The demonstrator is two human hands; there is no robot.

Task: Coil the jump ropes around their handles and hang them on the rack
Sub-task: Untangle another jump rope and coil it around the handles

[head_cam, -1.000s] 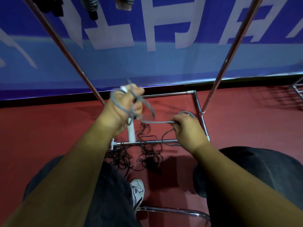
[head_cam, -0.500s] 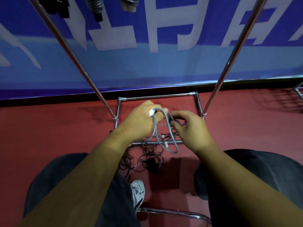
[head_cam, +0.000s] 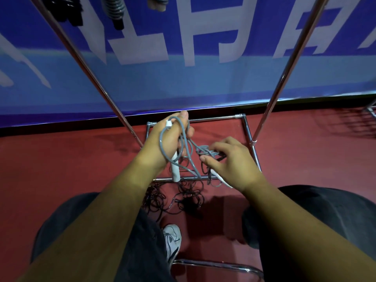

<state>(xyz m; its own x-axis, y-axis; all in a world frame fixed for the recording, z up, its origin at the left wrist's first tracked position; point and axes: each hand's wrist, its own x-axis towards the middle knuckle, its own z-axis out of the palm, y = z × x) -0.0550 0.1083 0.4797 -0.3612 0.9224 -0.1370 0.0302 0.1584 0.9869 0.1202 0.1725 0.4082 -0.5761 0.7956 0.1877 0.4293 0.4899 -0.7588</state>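
- At frame centre, the left hand (head_cam: 168, 143) gripped a white handle (head_cam: 175, 169), with the grey jump rope (head_cam: 203, 152) looped over it.
- Just right of it, the right hand (head_cam: 230, 161) pinched the rope's bunched coils.
- Slack loops risked knotting, or snagging the black ropes (head_cam: 183, 198) below.

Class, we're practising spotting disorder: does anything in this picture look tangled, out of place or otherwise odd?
Yes. The thin black jump ropes lie in a tangled heap on the red floor by the chrome rack base, and the grey jump rope is bunched in a knot at the right hand.
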